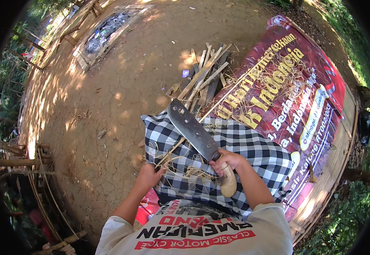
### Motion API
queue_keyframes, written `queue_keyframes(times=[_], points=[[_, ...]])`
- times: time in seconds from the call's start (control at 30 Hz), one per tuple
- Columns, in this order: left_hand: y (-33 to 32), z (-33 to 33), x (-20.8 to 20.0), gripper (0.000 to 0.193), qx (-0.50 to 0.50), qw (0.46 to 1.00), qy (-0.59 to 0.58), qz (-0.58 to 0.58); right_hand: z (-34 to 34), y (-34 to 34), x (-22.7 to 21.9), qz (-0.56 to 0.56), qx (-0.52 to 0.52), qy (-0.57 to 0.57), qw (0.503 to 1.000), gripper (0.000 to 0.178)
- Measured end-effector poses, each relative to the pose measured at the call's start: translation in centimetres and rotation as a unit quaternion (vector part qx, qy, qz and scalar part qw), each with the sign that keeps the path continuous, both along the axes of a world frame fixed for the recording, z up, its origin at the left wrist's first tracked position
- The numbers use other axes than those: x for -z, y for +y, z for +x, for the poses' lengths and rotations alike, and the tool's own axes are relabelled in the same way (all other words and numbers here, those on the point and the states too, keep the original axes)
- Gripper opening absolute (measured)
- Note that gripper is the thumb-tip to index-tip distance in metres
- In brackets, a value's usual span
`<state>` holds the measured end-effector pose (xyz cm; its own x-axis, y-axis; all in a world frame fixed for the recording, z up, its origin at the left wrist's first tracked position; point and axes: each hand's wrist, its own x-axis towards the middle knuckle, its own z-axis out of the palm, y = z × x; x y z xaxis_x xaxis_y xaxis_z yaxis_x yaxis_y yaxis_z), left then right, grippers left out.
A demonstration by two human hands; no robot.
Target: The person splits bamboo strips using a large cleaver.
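My right hand (229, 162) is wrapped round the pale wooden handle of a machete (196, 134). Its broad dark blade, with several holes, points up and to the left over my lap. A long thin bamboo strip (174, 148) is gripped at its near end by my left hand (151, 174). The strip runs under the blade and on toward the upper right, across the banner. A black-and-white checked cloth (259, 146) covers my lap, with curly bamboo shavings (199, 171) scattered on it. Part of the strip is hidden behind the blade.
Ahead lies a pile of split bamboo pieces (206, 78) on cracked bare earth. To the right, a dark red printed banner (274, 93) strewn with shavings covers a bamboo platform (340, 157). A framed ash pit (81, 59) is at the far left; bamboo poles (19, 162) stand at the left.
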<state>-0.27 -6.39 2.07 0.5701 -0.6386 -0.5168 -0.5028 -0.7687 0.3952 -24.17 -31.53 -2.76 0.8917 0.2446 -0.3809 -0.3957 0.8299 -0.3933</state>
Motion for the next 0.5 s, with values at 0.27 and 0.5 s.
queue_keyframes(times=[0.27,0.5], points=[[-0.7,-0.2,-0.8,0.054,-0.009,1.0,-0.004,0.002,0.1,0.4,-0.5,-0.174,0.178,0.11,0.962,0.024],[-1.0,-0.2,-0.9,0.05,0.001,0.998,0.036,-0.047,1.3,2.3,-1.4,-0.232,-0.01,0.079,0.969,0.035]])
